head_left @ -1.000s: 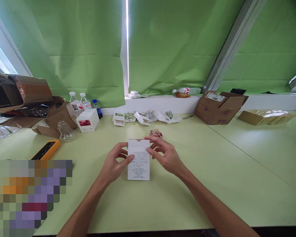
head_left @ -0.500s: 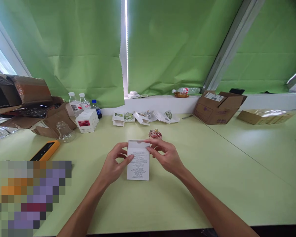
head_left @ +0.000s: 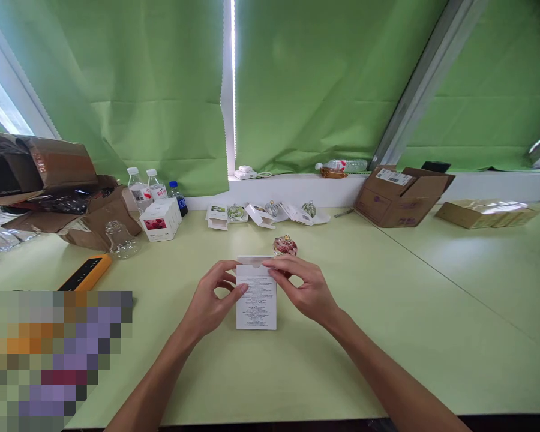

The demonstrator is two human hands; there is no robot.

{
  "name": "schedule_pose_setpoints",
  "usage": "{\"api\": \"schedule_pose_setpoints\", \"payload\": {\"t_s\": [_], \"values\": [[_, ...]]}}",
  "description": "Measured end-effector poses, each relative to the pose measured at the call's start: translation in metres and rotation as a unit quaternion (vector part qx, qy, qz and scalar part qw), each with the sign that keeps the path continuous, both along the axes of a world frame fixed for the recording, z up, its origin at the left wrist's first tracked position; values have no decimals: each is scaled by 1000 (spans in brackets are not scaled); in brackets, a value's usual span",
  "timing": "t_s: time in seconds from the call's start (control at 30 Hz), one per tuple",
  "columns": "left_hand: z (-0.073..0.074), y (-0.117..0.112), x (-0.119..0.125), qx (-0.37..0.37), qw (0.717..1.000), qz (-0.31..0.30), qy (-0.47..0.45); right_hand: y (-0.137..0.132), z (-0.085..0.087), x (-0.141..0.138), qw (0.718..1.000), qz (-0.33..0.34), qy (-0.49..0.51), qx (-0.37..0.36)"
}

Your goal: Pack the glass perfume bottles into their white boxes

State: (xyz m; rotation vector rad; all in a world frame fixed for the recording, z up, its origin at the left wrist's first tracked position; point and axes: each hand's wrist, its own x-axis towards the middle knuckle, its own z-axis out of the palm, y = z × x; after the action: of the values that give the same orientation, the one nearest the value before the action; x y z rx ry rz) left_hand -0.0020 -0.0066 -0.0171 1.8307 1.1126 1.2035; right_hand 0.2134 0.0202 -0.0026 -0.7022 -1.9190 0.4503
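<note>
A small white carton (head_left: pixel 256 300) with fine print stands on the pale green table (head_left: pixel 387 312), its top flap folded down. My left hand (head_left: pixel 211 300) grips its left side, thumb against the printed face. My right hand (head_left: pixel 303 288) pinches the top right edge and flap. Just behind the carton sits a small red glass ornament with a gold cap (head_left: pixel 285 245).
At the back lie several opened white cartons and glass ornaments (head_left: pixel 270 213), a white box with a red picture (head_left: pixel 161 219), water bottles (head_left: pixel 139 186) and brown cardboard boxes (head_left: pixel 398 195). An orange and black bar (head_left: pixel 84 274) lies at the left.
The carton's top flap has been bent further down, so the carton looks shorter. Both hands stay on it in nearly the same places.
</note>
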Motion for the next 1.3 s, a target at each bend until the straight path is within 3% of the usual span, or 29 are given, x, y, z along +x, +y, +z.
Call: {"api": "schedule_pose_setpoints", "payload": {"t_s": [0.27, 0.6, 0.73, 0.9, 1.0, 1.1, 1.3], "values": [[-6, 6, -2, 48, 998, 27, -6, -3, 2, -2, 999, 29, -13, 40], [-7, 7, -3, 119, 982, 135, 52, -6, -5, -3, 999, 13, -21, 38], [-7, 6, -3, 84, 974, 203, 59, 0, -1, 2, 997, -70, 14, 26], [-6, 10, -8, 20, 968, 249, -2, 13, 1, 13, 983, -166, 46, -66], [-8, 15, -14, -45, 968, 241, -55, 19, -2, 18, 975, -190, 44, -103], [-14, 19, -21, -65, 959, 267, -72, 23, -5, 20, 973, -199, 34, -116], [-22, 21, -25, -54, 961, 272, 22, 29, -10, 22, 973, -204, 16, -109]]}}
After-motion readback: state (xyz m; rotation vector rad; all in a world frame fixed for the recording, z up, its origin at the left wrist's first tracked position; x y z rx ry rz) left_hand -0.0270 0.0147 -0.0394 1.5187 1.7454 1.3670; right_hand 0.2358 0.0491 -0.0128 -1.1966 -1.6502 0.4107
